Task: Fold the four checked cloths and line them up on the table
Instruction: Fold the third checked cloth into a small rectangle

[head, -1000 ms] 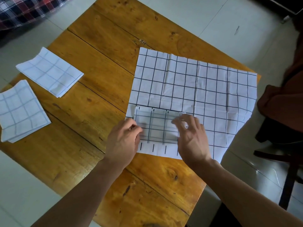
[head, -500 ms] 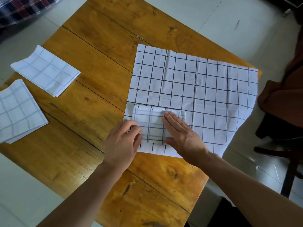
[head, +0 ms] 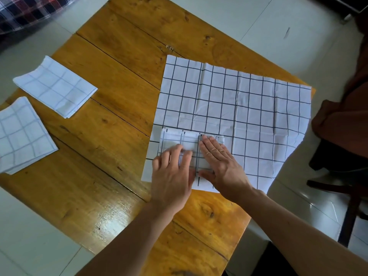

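A wooden table [head: 119, 108] stands on a pale tiled floor [head: 278, 26]; a dark chair [head: 350, 188] sits right, plaid fabric [head: 23, 10] far left

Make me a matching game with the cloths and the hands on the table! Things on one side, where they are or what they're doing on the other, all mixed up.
Things
1. big open cloth
2. small folded cloth
3. two folded cloths
4. right hand

Places or states
A. at the left side of the table
B. spread flat, hanging over the table's right edge
C. fingers straight, pressing down flat
D. lying on top of the big cloth, under both hands

Pairs: 1-B, 2-D, 3-A, 4-C
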`<state>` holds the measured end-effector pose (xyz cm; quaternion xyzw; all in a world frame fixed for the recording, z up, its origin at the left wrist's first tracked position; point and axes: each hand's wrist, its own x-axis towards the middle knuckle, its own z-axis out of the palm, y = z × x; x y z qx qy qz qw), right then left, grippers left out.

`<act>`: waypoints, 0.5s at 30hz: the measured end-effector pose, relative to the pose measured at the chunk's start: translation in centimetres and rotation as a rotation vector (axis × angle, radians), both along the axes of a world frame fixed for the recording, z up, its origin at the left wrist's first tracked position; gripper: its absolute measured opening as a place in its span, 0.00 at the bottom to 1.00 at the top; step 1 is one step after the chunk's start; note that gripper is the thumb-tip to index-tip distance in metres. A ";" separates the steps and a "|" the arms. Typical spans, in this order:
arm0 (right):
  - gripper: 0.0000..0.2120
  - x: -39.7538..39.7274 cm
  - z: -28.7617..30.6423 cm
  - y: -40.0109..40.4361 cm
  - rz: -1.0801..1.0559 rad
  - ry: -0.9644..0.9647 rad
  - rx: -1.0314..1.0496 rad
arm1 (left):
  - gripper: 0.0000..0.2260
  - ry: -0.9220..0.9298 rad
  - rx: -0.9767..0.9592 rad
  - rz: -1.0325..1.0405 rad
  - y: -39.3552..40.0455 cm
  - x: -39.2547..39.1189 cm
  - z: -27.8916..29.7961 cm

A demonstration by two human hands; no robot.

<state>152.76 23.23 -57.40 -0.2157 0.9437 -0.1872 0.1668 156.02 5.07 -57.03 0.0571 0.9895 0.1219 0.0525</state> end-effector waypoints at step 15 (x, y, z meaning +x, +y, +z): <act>0.36 0.2 -0.1 1.4 -0.009 0.016 0.058 | 0.22 -0.083 -0.148 0.065 -5.9 1.1 -0.1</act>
